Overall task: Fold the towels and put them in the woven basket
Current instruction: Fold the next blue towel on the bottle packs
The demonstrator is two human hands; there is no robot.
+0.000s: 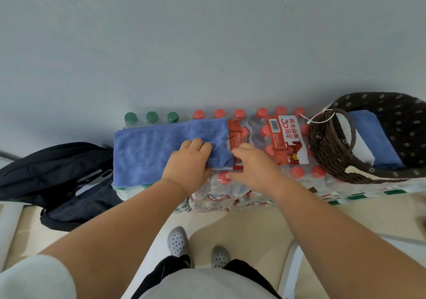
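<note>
A blue towel point(152, 151) lies spread over shrink-wrapped packs of water bottles point(265, 183). My left hand point(187, 162) presses down on its right part, fingers curled over a raised fold. My right hand point(251, 164) sits just right of the towel's right edge, and its fingertips meet the cloth near the corner. Whether it pinches the corner I cannot tell. At the far right stands the dark woven basket point(327, 151) with a flower-print lining. Inside it lie a folded blue towel point(375, 139) and a folded white towel point(359, 144).
A dark backpack point(62, 179) lies on the floor left of the bottle packs. A plain grey wall point(207, 45) rises right behind the bottles. My feet in grey perforated shoes point(177, 241) stand on the beige floor in front of the packs.
</note>
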